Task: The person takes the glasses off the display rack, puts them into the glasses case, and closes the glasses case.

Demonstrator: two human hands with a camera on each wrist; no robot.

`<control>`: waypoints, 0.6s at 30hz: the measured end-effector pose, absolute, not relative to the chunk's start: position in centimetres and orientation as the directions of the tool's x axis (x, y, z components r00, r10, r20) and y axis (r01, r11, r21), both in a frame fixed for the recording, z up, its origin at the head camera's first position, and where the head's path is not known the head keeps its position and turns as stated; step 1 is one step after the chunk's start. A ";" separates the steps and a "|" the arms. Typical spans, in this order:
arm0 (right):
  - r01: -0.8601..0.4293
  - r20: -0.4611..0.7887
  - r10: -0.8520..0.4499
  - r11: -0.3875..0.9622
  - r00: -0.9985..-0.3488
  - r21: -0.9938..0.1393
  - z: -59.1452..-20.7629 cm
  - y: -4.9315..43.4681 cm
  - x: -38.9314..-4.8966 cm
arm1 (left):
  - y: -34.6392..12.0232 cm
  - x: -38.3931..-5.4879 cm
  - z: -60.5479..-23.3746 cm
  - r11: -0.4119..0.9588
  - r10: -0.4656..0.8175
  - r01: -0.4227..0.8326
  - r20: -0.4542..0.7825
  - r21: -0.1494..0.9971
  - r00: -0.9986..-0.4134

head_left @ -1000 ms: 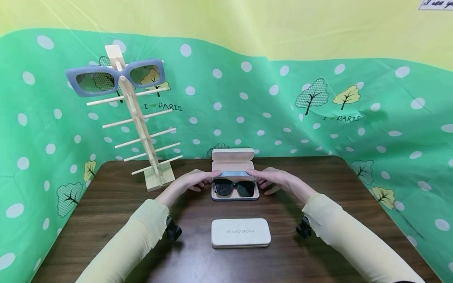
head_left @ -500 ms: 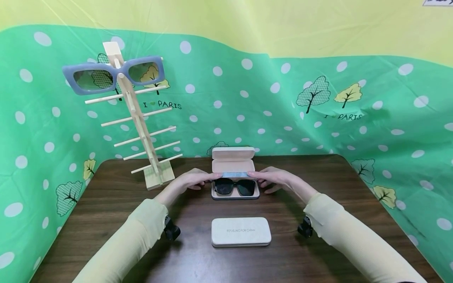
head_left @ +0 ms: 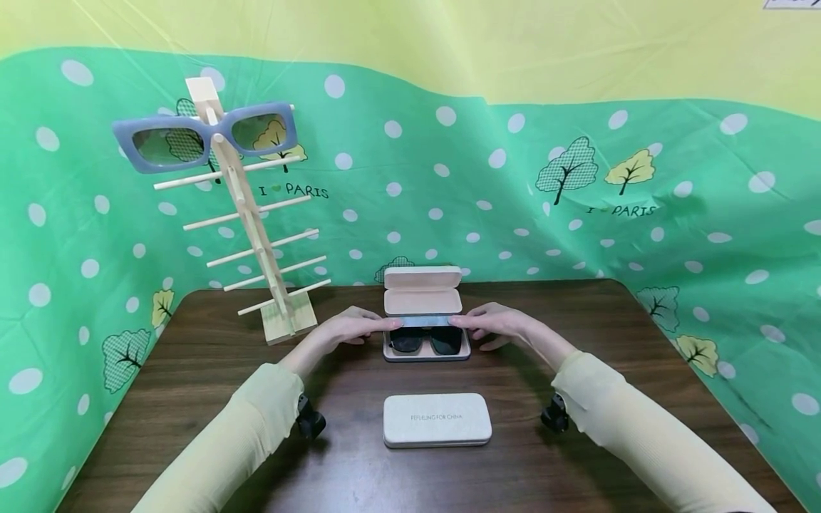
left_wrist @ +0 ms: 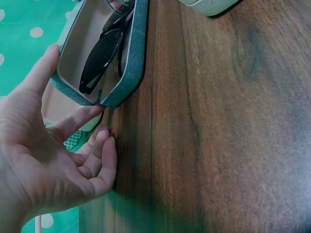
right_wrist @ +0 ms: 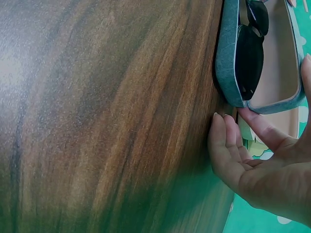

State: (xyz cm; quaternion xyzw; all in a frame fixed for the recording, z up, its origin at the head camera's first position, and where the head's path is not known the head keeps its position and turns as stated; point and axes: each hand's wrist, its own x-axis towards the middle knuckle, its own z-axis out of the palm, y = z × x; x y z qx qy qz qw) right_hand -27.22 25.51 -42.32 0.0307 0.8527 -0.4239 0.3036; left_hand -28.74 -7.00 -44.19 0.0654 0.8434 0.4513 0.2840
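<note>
A blue-green glasses case (head_left: 426,358) stands partly open at the far middle of the table, dark sunglasses (head_left: 445,343) inside. In the head view its lid (head_left: 426,321) slants over the top of the lenses. My left hand (head_left: 349,327) holds the lid at the left end, thumb on its edge; the left wrist view shows the index fingertip by the hinge of the case (left_wrist: 127,85). My right hand (head_left: 499,323) does likewise at the right end of the case (right_wrist: 224,58). The other fingers of both hands curl loosely beside it.
Right behind stands another open case (head_left: 423,302) with a pale lining. A white closed case (head_left: 437,420) with lettering lies nearer on the wooden table (head_left: 359,477). To the left stands a wooden rack (head_left: 256,242) with pegs, bearing blue-framed sunglasses (head_left: 212,134).
The lid has tipped down and forward under both thumbs, now covering the upper edge of the sunglasses. The hands stay at the two ends of the case.
</note>
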 end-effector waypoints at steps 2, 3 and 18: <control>0.304 -0.540 -0.205 0.642 -0.817 -0.704 -42.4 25.6 -27.2 | -7.0 -28.7 -44.3 0.579 0.372 -0.136 -0.408 0.804 -0.834; 0.301 -0.538 -0.204 0.645 -0.818 -0.703 -42.5 25.6 -27.2 | -7.0 -28.7 -44.4 0.575 0.372 -0.134 -0.404 0.807 -0.836; 0.299 -0.519 -0.194 0.631 -0.833 -0.715 -42.9 25.5 -27.0 | -7.2 -28.4 -44.7 0.559 0.381 -0.110 -0.372 0.822 -0.847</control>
